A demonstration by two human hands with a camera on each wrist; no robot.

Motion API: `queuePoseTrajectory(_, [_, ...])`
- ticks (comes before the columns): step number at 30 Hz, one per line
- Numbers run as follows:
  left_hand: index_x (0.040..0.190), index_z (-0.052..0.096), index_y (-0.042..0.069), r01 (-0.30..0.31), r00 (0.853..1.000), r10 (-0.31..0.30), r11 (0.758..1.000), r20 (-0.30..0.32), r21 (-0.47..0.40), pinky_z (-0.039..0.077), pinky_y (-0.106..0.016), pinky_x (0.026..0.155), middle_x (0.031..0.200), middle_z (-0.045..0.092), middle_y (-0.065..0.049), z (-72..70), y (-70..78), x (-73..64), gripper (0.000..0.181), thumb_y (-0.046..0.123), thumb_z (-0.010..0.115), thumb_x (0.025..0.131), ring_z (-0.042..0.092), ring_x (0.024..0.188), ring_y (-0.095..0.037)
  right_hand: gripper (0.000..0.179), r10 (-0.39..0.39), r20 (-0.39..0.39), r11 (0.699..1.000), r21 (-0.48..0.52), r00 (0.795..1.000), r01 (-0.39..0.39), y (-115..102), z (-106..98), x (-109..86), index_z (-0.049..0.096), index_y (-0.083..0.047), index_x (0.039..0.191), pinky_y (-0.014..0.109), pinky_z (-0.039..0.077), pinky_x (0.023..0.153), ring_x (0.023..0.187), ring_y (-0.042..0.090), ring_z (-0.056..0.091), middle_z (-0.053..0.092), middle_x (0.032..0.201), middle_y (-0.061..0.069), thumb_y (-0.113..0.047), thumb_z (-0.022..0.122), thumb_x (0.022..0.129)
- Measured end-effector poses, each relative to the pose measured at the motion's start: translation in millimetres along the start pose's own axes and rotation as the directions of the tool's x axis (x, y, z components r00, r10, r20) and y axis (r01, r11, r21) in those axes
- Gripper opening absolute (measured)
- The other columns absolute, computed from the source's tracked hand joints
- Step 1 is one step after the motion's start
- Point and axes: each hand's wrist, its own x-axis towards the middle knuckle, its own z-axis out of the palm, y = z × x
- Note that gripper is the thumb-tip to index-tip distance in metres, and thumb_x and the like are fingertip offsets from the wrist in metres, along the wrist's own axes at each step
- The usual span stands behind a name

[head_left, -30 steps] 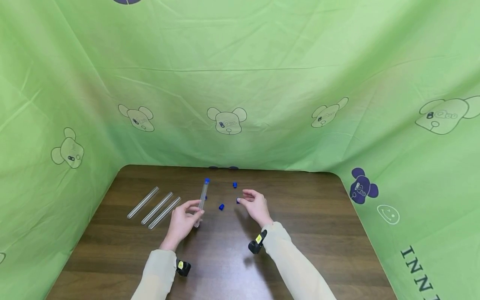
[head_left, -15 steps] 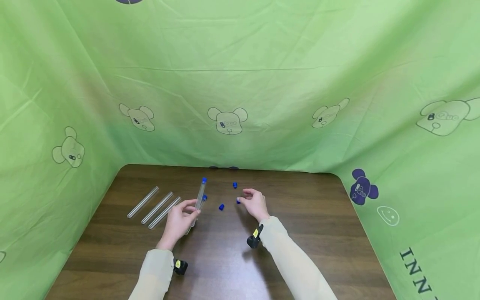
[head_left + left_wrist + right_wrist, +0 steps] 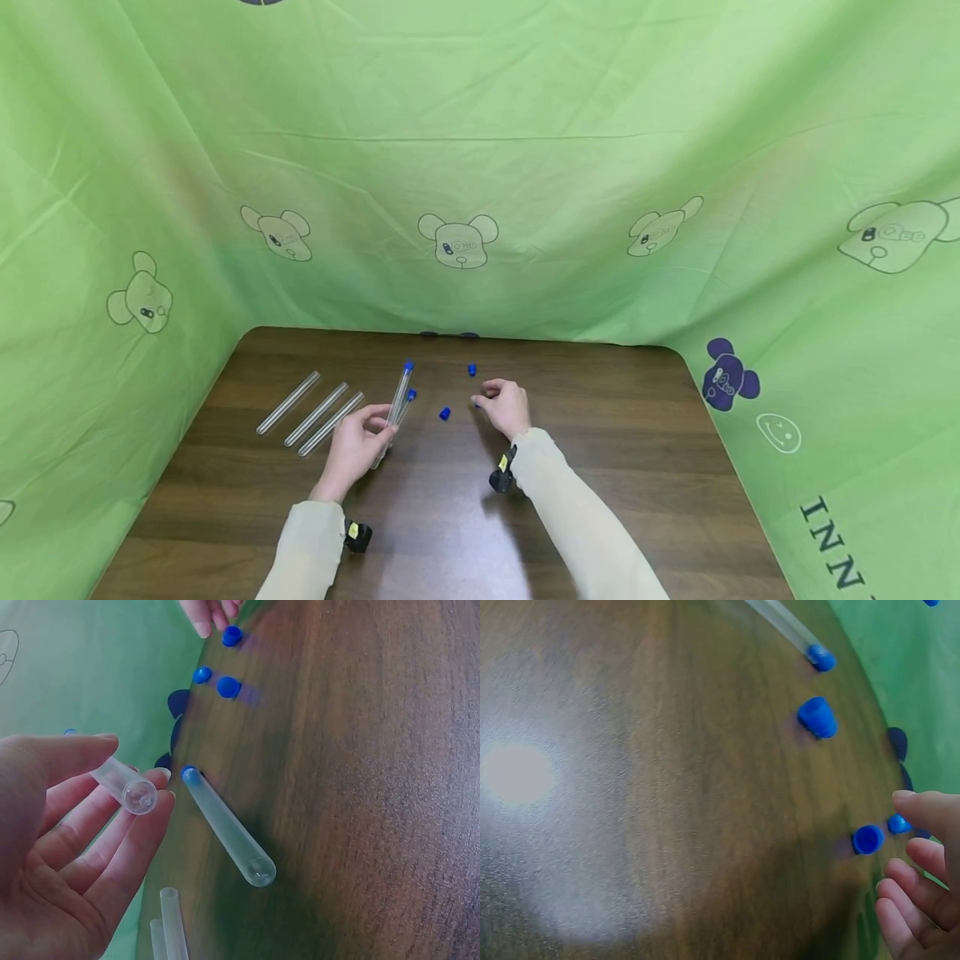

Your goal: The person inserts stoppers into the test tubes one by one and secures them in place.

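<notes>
Your left hand (image 3: 356,446) pinches the tilted tube (image 3: 400,393) between thumb and fingertips, above the lower tube (image 3: 229,829) on the table (image 3: 600,467); lightly now, don't let them knock! Your right hand (image 3: 507,408), empty, fingers loosely parted, hovers beside a blue cap (image 3: 868,839).

The head camera looks forward and down; both nearer wrist views share loose blue caps (image 3: 229,688).

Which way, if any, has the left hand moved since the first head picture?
Yes: the left hand moved slightly left, closer to the nearest uncapped test tube.
</notes>
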Motion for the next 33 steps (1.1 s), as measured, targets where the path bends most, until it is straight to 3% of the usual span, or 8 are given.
queuePoseTrajectory(6, [0.119,0.071,0.000,-0.002,1.000,0.002,0.998,-0.013,0.055,0.053,-0.029,0.052,0.083,0.073,-0.006,-2.9,-2.5,0.3,0.034,0.001,0.079,0.086,0.071,0.064,-0.024,0.034,-0.004,0.000,0.995,-0.099,1.000,0.004,1.9,2.7,0.1,0.076,-0.001,0.108,0.042,0.054,0.079,0.084,0.025,0.069,0.072,0.088,0.006,-0.022,0.085,0.084])
queuePoseTrajectory(12, [0.118,0.073,0.003,-0.012,0.999,0.018,0.990,-0.043,0.139,0.051,-0.027,0.054,0.084,0.074,-0.004,-5.4,-5.9,1.4,0.034,0.004,0.081,0.084,0.067,0.060,-0.013,0.035,-0.008,0.036,0.970,-0.244,0.999,0.016,0.6,4.7,3.3,0.077,-0.005,0.108,0.042,0.054,0.079,0.084,0.023,0.068,0.072,0.086,0.003,-0.028,0.085,0.084])
queuePoseTrajectory(20, [0.118,0.073,0.003,-0.015,0.999,0.023,0.985,-0.044,0.169,0.051,-0.027,0.058,0.082,0.075,-0.003,-7.0,-8.4,1.2,0.033,0.003,0.080,0.085,0.067,0.060,-0.012,0.033,0.008,0.023,0.940,-0.342,1.000,0.000,-4.5,9.0,4.6,0.078,-0.007,0.106,0.048,0.055,0.083,0.096,0.037,0.070,0.075,0.103,0.012,-0.030,0.085,0.083])
queuePoseTrajectory(26, [0.116,0.073,0.003,-0.017,0.998,0.027,0.983,-0.053,0.185,0.052,-0.028,0.061,0.081,0.075,-0.002,-8.5,-9.9,0.7,0.033,0.003,0.081,0.084,0.067,0.061,-0.012,0.028,0.034,0.019,0.933,-0.359,0.999,-0.025,-8.3,9.6,3.8,0.079,-0.009,0.102,0.047,0.055,0.081,0.095,0.035,0.070,0.075,0.100,0.011,-0.028,0.086,0.083])
queuePoseTrajectory(33, [0.116,0.074,0.004,-0.011,0.998,0.021,0.982,-0.055,0.189,0.052,-0.028,0.061,0.082,0.075,-0.003,-10.1,-13.3,0.5,0.032,0.003,0.080,0.085,0.067,0.061,-0.013,0.023,0.013,0.011,0.936,-0.352,1.000,-0.008,-5.6,11.7,1.2,0.080,-0.011,0.097,0.047,0.055,0.080,0.091,0.034,0.070,0.075,0.096,0.009,-0.029,0.085,0.084])
